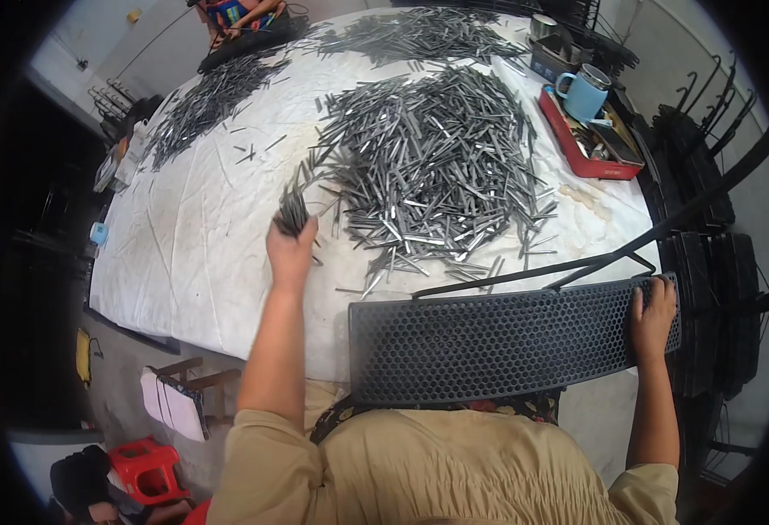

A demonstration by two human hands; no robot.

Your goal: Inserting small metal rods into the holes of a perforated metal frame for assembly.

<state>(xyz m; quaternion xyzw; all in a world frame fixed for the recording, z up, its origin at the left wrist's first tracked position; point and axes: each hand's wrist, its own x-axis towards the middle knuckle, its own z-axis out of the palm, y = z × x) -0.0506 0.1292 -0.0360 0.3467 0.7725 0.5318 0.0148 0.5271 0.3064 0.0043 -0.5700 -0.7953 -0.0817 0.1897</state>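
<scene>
My left hand (292,247) is closed around a bundle of thin grey metal strips (293,210), held over the white-covered table, left of a big pile. That pile of loose strips (437,162) spreads over the table's middle. With my right hand (655,317) I grip the right end of a dark perforated panel (498,341), thumb on its face and fingers over the top edge. The panel is long, slightly curved and full of round holes. It lies across the near table edge in front of my body, with black rods along its far side.
More strips lie in heaps at the far left (214,105) and far middle (424,35). A red tray (577,157) with a blue mug (585,92) stands at the right. Another person's hands (227,31) show at the far left. Black racks (704,306) line the right side.
</scene>
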